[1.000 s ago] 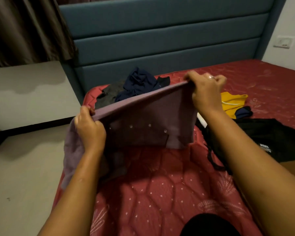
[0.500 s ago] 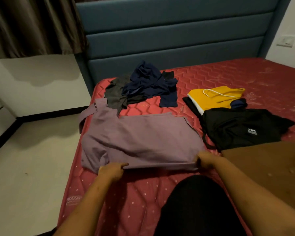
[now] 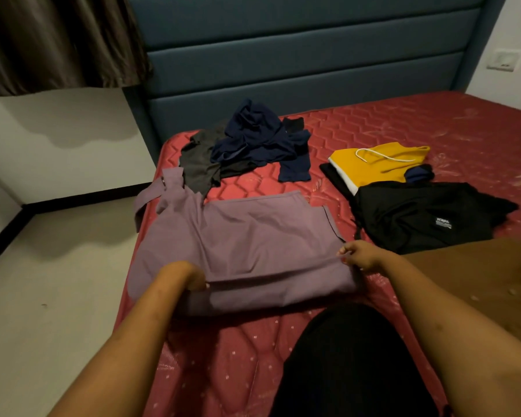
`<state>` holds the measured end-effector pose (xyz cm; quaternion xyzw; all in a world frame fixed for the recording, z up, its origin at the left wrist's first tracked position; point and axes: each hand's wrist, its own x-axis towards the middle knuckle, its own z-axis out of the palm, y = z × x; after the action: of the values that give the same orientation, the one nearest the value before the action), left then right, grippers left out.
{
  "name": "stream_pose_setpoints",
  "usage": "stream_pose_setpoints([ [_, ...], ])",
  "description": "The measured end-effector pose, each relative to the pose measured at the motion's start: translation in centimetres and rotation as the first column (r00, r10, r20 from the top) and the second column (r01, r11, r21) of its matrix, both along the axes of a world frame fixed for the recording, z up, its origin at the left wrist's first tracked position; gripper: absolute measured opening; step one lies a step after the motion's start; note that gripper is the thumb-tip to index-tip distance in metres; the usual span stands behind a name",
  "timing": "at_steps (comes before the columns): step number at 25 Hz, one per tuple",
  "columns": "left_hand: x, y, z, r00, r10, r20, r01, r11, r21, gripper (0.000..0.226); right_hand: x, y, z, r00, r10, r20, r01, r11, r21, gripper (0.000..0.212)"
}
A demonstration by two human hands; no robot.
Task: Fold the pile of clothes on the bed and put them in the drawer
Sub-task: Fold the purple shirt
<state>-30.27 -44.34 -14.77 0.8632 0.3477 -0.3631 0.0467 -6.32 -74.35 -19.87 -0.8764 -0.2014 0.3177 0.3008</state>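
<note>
Several garments point(image 3: 238, 245) litter a red mattress point(image 3: 403, 124), blue headboard point(image 3: 298, 70) behind.

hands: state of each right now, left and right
Left hand: grips the purple garment at its folded edge.
Right hand: pinches the same edge.

This is a bedroom in a home: a bed point(image 3: 403, 121) with red quilted mattress and blue padded headboard point(image 3: 298, 55), a curtain point(image 3: 57, 40), a wall socket point(image 3: 504, 60), and clothes point(image 3: 253, 142) lying around.
</note>
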Motion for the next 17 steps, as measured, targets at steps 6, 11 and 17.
stream_pose_setpoints([
  [6, 6.1, 0.0, -0.7, 0.854, 0.091, 0.512, -0.242, 0.941, 0.236, 0.035, 2.9, 3.1, -1.0, 0.918, -0.325, 0.226, 0.263, 0.928, 0.264, 0.023],
  [11, 8.4, -5.3, -6.2, 0.841, 0.008, 0.540, -0.076, 0.992, 0.104, 0.068, 2.7, 2.9, -3.2, 0.959, -0.282, 0.041, 0.257, 0.917, 0.304, 0.058],
  [17, 8.7, -13.4, -12.5, 0.789, -0.275, 0.549, 0.305, 0.952, 0.038, 0.071, 0.1, 0.2, -6.2, 0.949, -0.142, 0.280, 0.078, 0.971, 0.226, 0.066],
])
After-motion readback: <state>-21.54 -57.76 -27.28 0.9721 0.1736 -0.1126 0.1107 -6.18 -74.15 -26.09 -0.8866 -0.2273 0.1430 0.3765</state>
